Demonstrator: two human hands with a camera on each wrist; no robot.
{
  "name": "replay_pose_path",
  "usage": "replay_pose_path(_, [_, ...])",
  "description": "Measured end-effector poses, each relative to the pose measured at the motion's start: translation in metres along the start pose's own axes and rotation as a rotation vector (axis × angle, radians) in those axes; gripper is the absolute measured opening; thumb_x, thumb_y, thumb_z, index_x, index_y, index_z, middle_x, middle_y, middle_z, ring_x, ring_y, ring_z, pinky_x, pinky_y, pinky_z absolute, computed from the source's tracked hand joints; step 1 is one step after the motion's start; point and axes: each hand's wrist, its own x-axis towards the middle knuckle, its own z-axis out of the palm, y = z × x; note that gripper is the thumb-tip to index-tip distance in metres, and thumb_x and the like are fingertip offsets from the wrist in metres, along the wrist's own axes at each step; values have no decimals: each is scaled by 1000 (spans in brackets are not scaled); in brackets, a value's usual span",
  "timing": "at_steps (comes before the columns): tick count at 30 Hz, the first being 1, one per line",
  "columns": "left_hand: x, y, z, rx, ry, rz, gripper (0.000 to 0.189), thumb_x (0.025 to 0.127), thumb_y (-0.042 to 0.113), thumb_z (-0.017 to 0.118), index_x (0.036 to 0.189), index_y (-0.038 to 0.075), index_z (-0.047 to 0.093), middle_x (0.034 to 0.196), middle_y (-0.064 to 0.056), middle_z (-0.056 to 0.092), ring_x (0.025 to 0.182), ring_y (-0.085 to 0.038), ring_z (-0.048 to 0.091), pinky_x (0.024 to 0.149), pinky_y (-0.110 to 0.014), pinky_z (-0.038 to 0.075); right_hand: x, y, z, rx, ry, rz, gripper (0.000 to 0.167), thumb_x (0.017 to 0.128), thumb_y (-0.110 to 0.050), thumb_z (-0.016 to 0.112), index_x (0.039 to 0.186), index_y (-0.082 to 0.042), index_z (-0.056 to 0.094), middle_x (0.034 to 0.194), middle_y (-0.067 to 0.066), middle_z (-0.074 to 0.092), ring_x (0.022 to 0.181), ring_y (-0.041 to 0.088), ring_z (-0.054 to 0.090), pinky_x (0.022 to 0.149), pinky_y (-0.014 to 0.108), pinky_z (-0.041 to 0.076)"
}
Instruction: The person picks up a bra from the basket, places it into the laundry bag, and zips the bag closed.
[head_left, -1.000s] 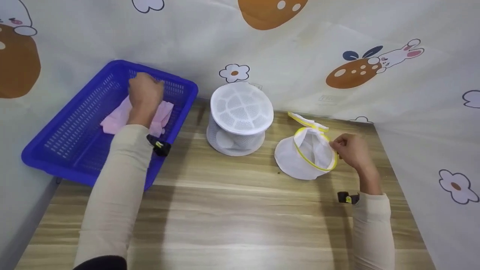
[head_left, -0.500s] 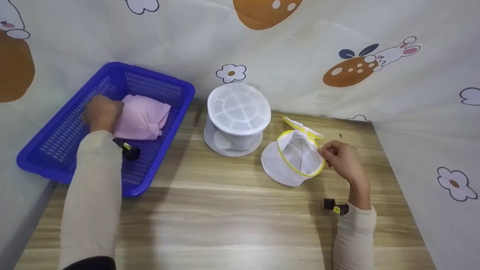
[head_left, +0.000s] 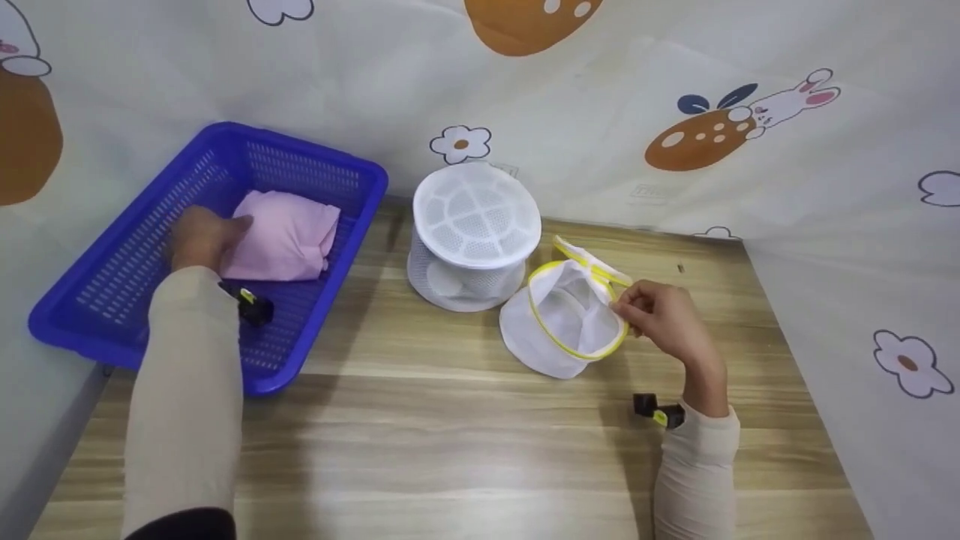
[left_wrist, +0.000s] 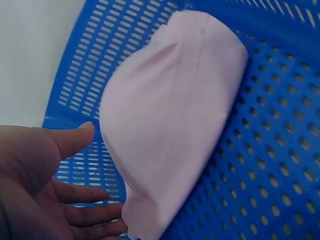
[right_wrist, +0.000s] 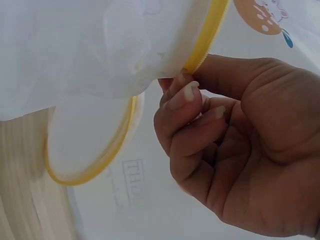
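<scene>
In the blue basket [head_left: 315, 337] lies a folded pink cloth [head_left: 281, 236]. My left hand [head_left: 199, 236] is inside the basket at the cloth's left side. In the left wrist view the thumb and fingers of that hand [left_wrist: 55, 185] are extended; the fingertips meet the cloth's lower edge, the thumb stays apart from it. My right hand [head_left: 664, 319] pinches the yellow zipper rim of a white mesh laundry bag [head_left: 536, 341] between thumb and fingers. The bag's mouth is unzipped and its round lid [head_left: 589, 262] hangs back behind it.
A second white mesh laundry bag [head_left: 478, 217], cylindrical with a closed round top, stands between the basket and the yellow-rimmed bag. The wooden tabletop [head_left: 450, 435] is bordered by a printed wall covering [head_left: 570, 127] at the back and sides.
My left hand has moved from above the cloth to its left side, and its fingers have opened out. My right hand has drawn the yellow-rimmed bag leftward, closer to the other bag.
</scene>
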Motion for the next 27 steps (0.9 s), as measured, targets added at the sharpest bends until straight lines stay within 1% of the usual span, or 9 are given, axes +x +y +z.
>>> replay_pose_path(4, [1,-2,2,62,-29,-20,83,92,48,52,136,-19,31,141,-35,33,127,-49,32,104,-57,24,1,-6,-2,16,-44,9,11,89,-11,68,85,-1,63,65,6,60,57,27,59,48,24,48])
replay_pose_path(7, [0,-2,3,35,-31,-31,86,91,50,53,138,-18,29,142,-35,31,129,-51,27,105,-59,20,3,-9,-4,19,-77,37,12,90,-12,66,87,-2,62,67,9,60,58,29,59,50,25,48])
replay_pose_path(9, [0,-2,5,13,-21,-36,88,91,52,53,138,-18,29,143,-34,30,129,-51,26,105,-59,19,4,-10,-4,1,-85,68,15,91,-17,66,89,-2,61,67,9,60,58,26,59,49,25,47])
replay_pose_path(13, [-2,-2,7,-56,-5,-50,91,90,56,52,140,-16,28,144,-31,32,129,-46,30,107,-56,22,10,-10,-2,-65,-44,123,25,92,-28,65,93,-3,62,67,11,60,57,20,58,48,26,44])
replay_pose_path(16, [-3,-1,8,-102,3,-68,92,89,56,52,141,-14,27,145,-29,32,130,-43,32,108,-53,24,16,-9,1,-97,-21,150,30,91,-32,65,95,-2,65,70,12,62,60,24,61,48,26,45])
replay_pose_path(19, [-4,1,10,-103,8,-84,92,89,57,52,142,-14,27,145,-29,32,130,-45,30,107,-54,23,21,-8,5,-103,-27,174,31,90,-31,67,95,0,68,72,10,63,61,26,62,48,26,46])
replay_pose_path(20, [-4,2,10,-100,10,-88,92,89,57,52,142,-14,27,146,-29,31,130,-46,29,107,-54,23,23,-7,6,-105,-28,172,30,89,-29,68,94,0,68,71,9,63,61,27,62,48,26,45])
replay_pose_path(23, [-4,4,11,-86,10,-86,93,89,58,53,141,-14,27,145,-30,31,130,-47,30,107,-54,24,26,-6,9,-107,-18,148,22,87,-22,71,89,-1,70,69,7,64,57,22,60,49,25,45])
replay_pose_path(27, [-2,5,12,-125,-8,-83,94,88,55,57,143,-14,24,147,-28,29,132,-42,32,108,-51,26,28,-4,11,-115,19,101,13,87,-14,71,84,-1,70,66,5,62,55,15,55,49,24,44])
